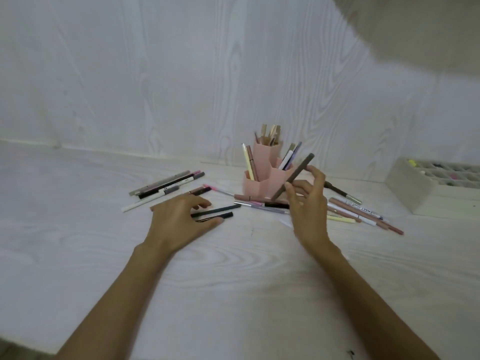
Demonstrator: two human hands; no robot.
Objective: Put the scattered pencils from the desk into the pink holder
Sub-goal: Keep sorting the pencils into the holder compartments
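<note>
Fingers of the right hand (307, 201) are curled round a grey-brown pencil (294, 176), pinched near its lower half, so it's held tilted with the top end leaning up and to the right. The pink holder (262, 183) is found just behind and left of that hand, with the pencil's lower end crossing in front of the holder's front compartment. A bunch of pencils is already stood in the holder's compartments.

The left hand (179, 216) is laid low over the surface (78, 242), fingers loosely spread and bent, and two dark pencils (214, 213) are framed between the thumb and the fingers; whether they're actually gripped can't be told, it looks more like touching.

Moving outward: a few pink and dark pencils (259, 203) are left lying flat between the two hands, right in front of the holder. A cluster of grey, black and white pencils (166, 187) is scattered further left, well apart from the holder. Another pile, pinkish, white and yellow (363, 213), is spread out to the right of the right hand. A white divided organizer box (428, 183) is parked at the far right edge.
</note>
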